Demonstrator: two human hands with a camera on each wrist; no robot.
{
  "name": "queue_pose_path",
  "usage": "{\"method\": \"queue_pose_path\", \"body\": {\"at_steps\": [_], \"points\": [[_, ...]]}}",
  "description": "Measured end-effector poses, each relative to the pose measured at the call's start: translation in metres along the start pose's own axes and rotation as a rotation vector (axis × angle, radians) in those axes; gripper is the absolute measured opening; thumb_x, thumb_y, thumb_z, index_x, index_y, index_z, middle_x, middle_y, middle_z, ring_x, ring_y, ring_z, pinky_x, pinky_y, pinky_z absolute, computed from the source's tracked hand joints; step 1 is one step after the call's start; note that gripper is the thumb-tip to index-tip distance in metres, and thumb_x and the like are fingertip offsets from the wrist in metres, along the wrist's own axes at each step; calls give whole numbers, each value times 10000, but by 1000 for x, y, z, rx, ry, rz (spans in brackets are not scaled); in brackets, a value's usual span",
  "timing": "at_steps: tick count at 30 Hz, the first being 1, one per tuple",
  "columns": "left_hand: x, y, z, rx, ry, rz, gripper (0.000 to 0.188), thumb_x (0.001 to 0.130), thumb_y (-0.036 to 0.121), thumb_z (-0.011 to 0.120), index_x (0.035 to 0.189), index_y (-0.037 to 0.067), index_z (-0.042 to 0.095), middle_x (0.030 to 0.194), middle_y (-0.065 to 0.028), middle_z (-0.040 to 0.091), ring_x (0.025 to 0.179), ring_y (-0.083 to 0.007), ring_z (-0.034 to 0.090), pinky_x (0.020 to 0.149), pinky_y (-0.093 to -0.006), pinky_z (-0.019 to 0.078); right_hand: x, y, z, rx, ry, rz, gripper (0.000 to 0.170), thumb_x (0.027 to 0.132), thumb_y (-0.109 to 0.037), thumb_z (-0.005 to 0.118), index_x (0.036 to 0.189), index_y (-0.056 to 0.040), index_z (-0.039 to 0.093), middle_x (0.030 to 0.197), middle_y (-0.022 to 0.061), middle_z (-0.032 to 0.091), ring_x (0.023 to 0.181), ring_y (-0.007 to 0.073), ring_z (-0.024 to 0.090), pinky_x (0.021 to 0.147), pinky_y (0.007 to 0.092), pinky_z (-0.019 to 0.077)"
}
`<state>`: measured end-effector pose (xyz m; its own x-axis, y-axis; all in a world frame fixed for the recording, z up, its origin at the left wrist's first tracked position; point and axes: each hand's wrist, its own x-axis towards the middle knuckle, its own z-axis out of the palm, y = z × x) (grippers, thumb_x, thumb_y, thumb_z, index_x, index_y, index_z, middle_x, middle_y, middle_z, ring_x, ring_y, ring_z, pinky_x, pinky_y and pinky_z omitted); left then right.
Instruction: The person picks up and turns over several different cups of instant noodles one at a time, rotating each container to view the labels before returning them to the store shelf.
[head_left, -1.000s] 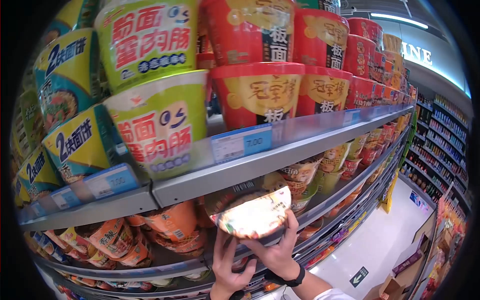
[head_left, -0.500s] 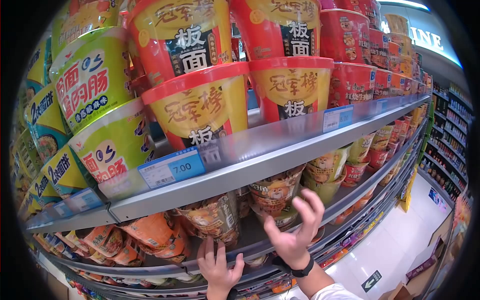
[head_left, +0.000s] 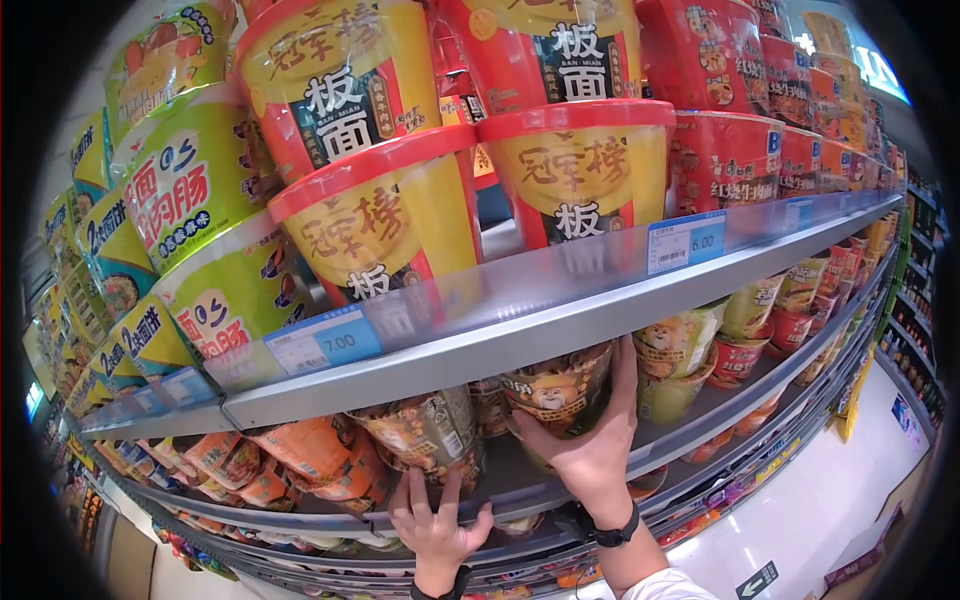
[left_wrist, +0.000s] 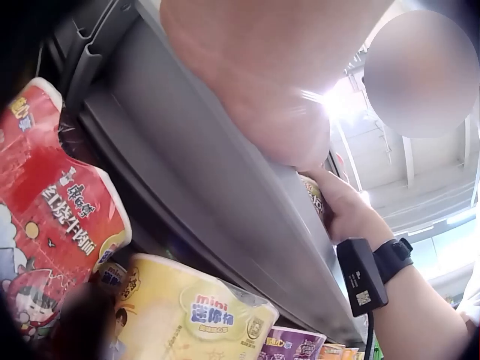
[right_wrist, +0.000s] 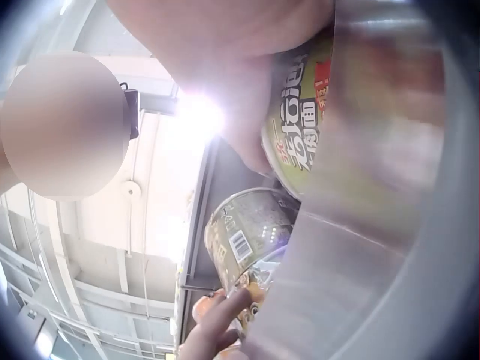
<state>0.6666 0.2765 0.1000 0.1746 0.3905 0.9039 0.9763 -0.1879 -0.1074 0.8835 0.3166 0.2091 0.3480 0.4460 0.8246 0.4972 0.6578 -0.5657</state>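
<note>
On the second shelf, my right hand [head_left: 592, 440] grips a brown noodle cup [head_left: 560, 390] with thumb and fingers on either side of it. My left hand [head_left: 436, 530] has its fingers spread and raised against the lower front of another brown cup [head_left: 425, 435], just left of the first. In the right wrist view a green-labelled cup [right_wrist: 289, 127] is beside my right hand, and the left fingers [right_wrist: 217, 319] touch a cup with a barcode [right_wrist: 251, 232].
Above, a metal shelf edge [head_left: 500, 350] with price tags carries large red and yellow tubs [head_left: 580, 180] and green tubs [head_left: 195, 190]. Orange cups [head_left: 310, 450] stand left of the hands, green cups [head_left: 680, 345] right. Lower shelves hold more packs.
The bowl held in both hands a second ago is no longer in them. My right hand has moved from the air onto the brown cup; my left stays low at the shelf front.
</note>
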Motion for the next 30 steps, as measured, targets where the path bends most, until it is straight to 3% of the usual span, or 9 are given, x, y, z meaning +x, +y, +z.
{"method": "queue_pose_path", "body": {"at_steps": [7,9,12,17,21,24,28,29,30], "points": [[3,3,-2,-11,7,-11,644,746,479,761,1310,180,676,1482,-197,474,1246,-417,489,981,-559,449,-6,13,-11,95,29,-48,1201,622,-218,954,1555,46,244,1398,250,488,1245,414,536,1074,482,425],[3,4,-2,-16,4,-21,651,730,467,771,1301,170,678,1472,-207,476,1249,-426,480,1000,-559,445,-10,14,-24,88,-37,-105,1282,642,-127,931,1599,1,88,1548,242,327,1418,330,390,1190,441,314],[6,6,-10,-105,-27,-59,650,713,447,781,1290,164,683,1473,-210,474,1262,-430,469,1025,-554,433,-21,19,-31,322,-13,-94,1306,637,-103,922,1598,5,44,1556,236,309,1423,337,375,1196,449,300],[5,9,-25,-404,69,-153,704,726,304,775,1350,54,564,1425,-256,513,1291,-448,470,1095,-526,384,-31,17,-55,76,-39,-250,1362,612,-182,929,1588,14,-1,1537,202,195,1358,329,416,1129,447,384],[-2,53,-43,-679,142,-323,623,773,266,752,1310,18,556,1385,-238,544,1255,-392,532,1087,-485,408,-74,50,-57,326,-6,-206,1407,623,-346,1000,1579,-119,-7,1555,248,240,1414,370,394,1135,489,386],[-4,86,-59,-779,81,-295,672,758,266,806,1329,31,541,1373,-233,568,1227,-383,560,1061,-469,435,-108,80,-63,306,-21,-198,1315,700,-308,954,1580,-121,-5,1546,287,237,1431,406,349,1150,526,337],[-6,114,-67,-1000,-68,-378,933,670,180,898,1452,-1,424,1432,-238,529,1301,-343,540,1031,-402,482,-146,100,-74,257,-59,-223,1199,789,-288,889,1577,-132,-1,1550,322,232,1395,436,395,1146,551,353],[-21,113,-64,-964,-131,-402,975,675,204,911,1469,-26,394,1398,-225,559,1262,-326,588,1020,-395,495,-178,116,-63,515,-47,-65,1175,806,-246,876,1575,-142,-6,1562,306,237,1394,420,407,1130,550,378],[-23,117,-68,-957,-131,-407,975,675,204,911,1469,-26,394,1398,-225,559,1262,-326,588,1020,-395,495,-222,180,-79,520,-52,-62,1175,806,-246,876,1575,-142,-6,1562,306,237,1394,420,407,1130,550,378]]}}
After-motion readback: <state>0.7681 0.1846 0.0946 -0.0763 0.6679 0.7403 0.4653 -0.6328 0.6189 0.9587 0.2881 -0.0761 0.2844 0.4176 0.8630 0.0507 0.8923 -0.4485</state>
